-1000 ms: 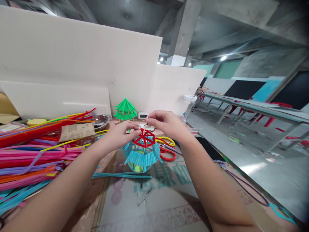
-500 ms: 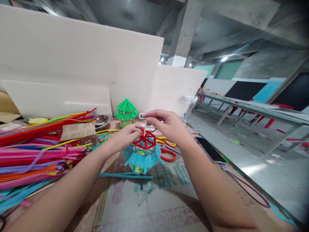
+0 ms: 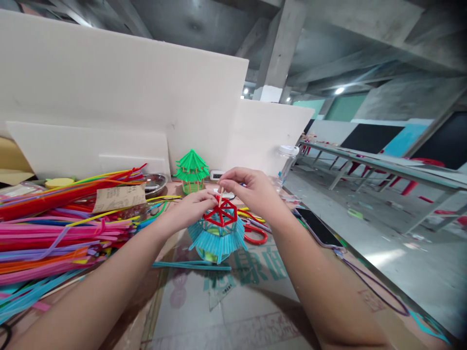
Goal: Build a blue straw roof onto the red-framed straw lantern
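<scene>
A small pavilion model stands on the table before me, with a skirt-like blue roof of pipe cleaners and a red hexagonal frame with spokes on top. My left hand is closed at the frame's peak, its fingertips pinching the red pipe cleaners there. Between the thumb and fingers of my right hand is a thin wooden stick, held nearly upright with its lower end at the frame's centre. Behind the hands stands a finished-looking green pavilion model.
Bundles of coloured pipe cleaners cover the left side. Red-handled scissors lie right of the model, and a phone rests near the table's right edge. Blue pipe cleaners lie in front. White foam boards stand behind.
My right hand has tilted the stick slightly and its fingers sit close to the peak. The left hand stays at the red frame. The view has shifted very slightly.
</scene>
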{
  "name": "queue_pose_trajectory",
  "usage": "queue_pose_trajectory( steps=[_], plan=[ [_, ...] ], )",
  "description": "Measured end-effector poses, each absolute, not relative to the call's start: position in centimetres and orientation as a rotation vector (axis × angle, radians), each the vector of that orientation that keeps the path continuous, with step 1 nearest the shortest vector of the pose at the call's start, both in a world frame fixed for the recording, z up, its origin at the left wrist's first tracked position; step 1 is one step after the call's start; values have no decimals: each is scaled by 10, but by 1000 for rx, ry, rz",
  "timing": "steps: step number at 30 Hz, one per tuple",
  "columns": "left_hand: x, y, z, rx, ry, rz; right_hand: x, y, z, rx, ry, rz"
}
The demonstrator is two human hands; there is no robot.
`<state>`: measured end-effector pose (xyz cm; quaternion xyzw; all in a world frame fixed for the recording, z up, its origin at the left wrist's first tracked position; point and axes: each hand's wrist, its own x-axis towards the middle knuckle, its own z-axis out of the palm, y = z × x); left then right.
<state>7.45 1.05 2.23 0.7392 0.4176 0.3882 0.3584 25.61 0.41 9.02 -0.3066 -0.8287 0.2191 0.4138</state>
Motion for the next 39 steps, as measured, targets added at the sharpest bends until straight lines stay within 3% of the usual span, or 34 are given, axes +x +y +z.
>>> queue_pose_trajectory(
  steps=[19, 39],
  plan=[
    [77, 7, 25, 1933, 1059, 1000, 256, 8, 87, -763, -2032, 623],
    [59, -2, 46, 2288, 1361, 971, 260, 14, 88, -874, -1876, 617]
  ],
)
